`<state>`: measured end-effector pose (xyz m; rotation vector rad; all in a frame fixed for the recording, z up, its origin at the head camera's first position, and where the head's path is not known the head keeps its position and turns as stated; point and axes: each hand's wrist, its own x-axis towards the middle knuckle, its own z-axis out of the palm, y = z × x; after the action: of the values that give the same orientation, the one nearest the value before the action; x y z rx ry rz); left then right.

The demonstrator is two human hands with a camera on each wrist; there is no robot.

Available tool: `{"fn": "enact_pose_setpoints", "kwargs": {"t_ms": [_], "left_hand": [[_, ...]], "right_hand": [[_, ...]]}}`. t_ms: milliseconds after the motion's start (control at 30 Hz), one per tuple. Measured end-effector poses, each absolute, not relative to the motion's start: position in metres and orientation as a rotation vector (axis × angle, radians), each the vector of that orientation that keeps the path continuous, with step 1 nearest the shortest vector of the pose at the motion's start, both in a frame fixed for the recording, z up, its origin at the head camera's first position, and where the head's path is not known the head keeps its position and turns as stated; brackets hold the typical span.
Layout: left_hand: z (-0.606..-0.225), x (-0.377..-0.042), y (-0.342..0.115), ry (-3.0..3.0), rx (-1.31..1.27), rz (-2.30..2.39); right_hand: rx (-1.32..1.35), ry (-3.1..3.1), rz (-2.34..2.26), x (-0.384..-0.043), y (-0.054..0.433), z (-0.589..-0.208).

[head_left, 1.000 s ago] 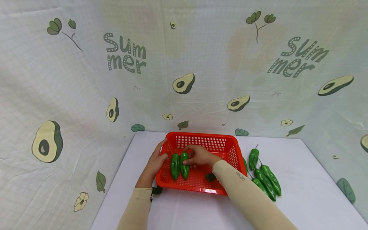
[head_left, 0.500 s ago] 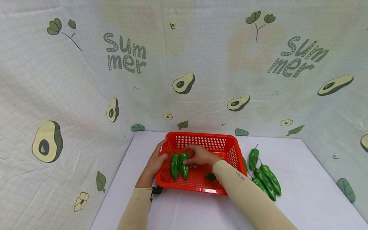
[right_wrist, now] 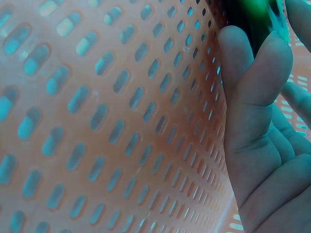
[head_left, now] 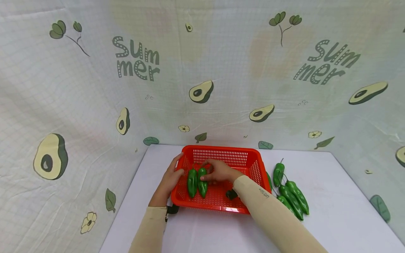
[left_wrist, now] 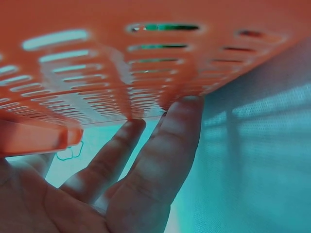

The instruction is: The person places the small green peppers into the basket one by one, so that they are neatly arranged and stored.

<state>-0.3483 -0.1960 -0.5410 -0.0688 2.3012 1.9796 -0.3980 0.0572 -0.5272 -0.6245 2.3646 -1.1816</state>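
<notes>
A red plastic basket point(head_left: 232, 209) with slotted walls stands on the white table. My left hand point(head_left: 169, 181) grips its left side, thumb over the rim; in the left wrist view its fingers point(left_wrist: 170, 141) press the outer wall from outside. Inside the basket, my right hand point(head_left: 219, 171) pinches a long green pepper point(head_left: 203, 188) between thumb and fingers. A second green pepper point(head_left: 192, 183) lies parallel, just left of it, on the basket floor. In the right wrist view, the held pepper point(right_wrist: 255, 17) shows only partly, at the top, by the fingertips.
Several green peppers point(head_left: 292, 200) lie on the table right of the basket, one partly hidden behind its right wall. White cloth with printed avocados point(head_left: 201, 92) hangs behind and at both sides. A black wrist device point(head_left: 232, 194) sits under the right wrist, inside the basket.
Both hands, the peppers and the basket hold their places. Only the head view has shifted very slightly.
</notes>
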Motion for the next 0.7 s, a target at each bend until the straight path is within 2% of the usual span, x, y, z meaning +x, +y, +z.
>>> {"fn": "enact_pose_setpoints", "kwargs": {"t_ms": [700], "left_hand": [[-0.5376, -0.3487, -0.2004, 2.2, -0.068, 2.027]], "right_hand": [[-0.563, 2.362, -1.199, -0.3956, 0.0538, -0.5242]]}}
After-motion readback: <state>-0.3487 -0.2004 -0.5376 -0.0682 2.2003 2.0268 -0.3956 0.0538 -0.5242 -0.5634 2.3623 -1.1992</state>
